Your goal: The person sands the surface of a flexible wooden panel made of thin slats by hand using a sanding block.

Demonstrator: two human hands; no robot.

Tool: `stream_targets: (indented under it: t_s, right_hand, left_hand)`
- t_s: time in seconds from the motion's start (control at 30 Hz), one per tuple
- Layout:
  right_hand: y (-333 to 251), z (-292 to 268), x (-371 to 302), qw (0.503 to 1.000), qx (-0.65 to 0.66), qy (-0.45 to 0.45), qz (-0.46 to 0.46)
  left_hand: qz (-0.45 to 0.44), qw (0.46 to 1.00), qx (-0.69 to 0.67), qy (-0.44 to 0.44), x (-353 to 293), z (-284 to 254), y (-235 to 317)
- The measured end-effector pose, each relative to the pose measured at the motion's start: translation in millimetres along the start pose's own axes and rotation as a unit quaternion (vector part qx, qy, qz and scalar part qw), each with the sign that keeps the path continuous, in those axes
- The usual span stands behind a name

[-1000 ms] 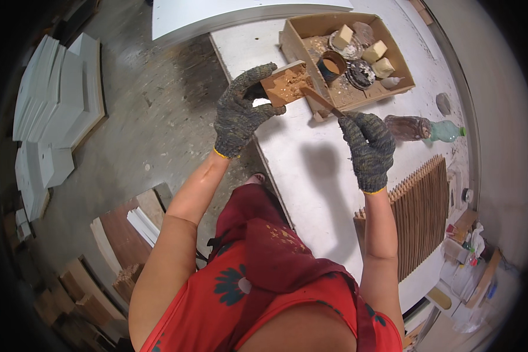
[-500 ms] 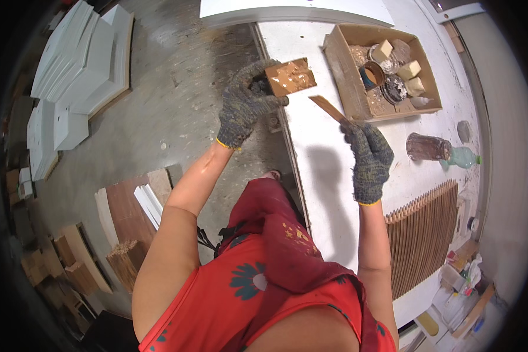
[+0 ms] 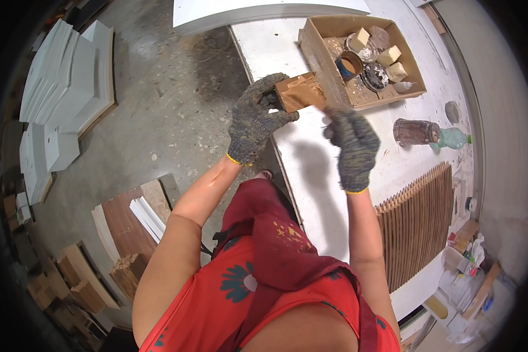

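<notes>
Workshop: wooden strips (image 3: 418,226), stacked white panels (image 3: 61,73), spotted floor (image 3: 176,126).

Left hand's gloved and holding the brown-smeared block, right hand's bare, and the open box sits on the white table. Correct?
Not quite: the head view shows the right hand in a dark knitted glove, not bare. The left hand is gloved and holding the brown-smeared block, and the open box sits on the white table.
</notes>
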State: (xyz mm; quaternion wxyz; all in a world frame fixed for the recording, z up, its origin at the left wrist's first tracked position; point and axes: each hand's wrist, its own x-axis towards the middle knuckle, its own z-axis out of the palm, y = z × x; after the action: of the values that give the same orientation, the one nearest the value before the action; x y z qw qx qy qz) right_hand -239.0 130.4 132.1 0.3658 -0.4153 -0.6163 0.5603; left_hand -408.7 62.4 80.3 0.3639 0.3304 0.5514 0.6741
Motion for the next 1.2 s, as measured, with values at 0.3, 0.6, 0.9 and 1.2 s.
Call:
stream_targets:
  t_s: [0.3, 0.6, 0.9, 1.2]
  right_hand:
    - [29, -23, 21, 0.993, 0.021, 0.116, -0.015]
    - [24, -20, 21, 0.996, 0.006, 0.09, 0.016]
    - [30, -26, -4, 0.999, 0.012, 0.047, -0.012]
    - [19, -35, -9, 0.999, 0.026, 0.023, 0.033]
  left_hand:
    - [0.048, 0.999, -0.001, -0.022, 9, 16, -9]
    - [0.083, 0.995, 0.036, -0.037, 12, 22, -10]
    - [0.059, 0.997, -0.008, -0.039, 14, 24, -2]
    - [0.009, 0.998, -0.045, -0.043, 15, 24, 0]
